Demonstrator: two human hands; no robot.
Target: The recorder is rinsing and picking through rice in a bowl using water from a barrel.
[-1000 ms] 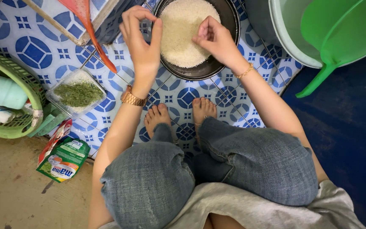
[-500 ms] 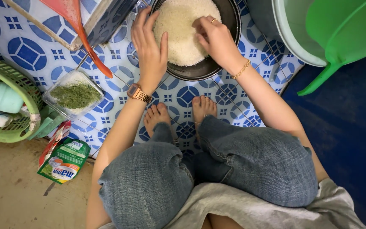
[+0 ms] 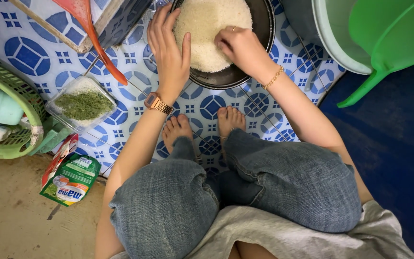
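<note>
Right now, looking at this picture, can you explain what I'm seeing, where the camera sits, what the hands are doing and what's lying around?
The picture comes from a camera worn on a person's head, looking straight down, so you see their own arms, denim-covered knees and bare feet. They squat on a blue and white patterned mat. In front sits a dark round pan heaped with white rice. The left hand, with a watch on its wrist, rests against the pan's rim and the rice. The right hand, with a bracelet on its wrist, presses its fingers into the rice. Neither hand grips a tool. Nearby lie a clear tub of green herbs, a green basket, a green packet and a green scoop.
</note>
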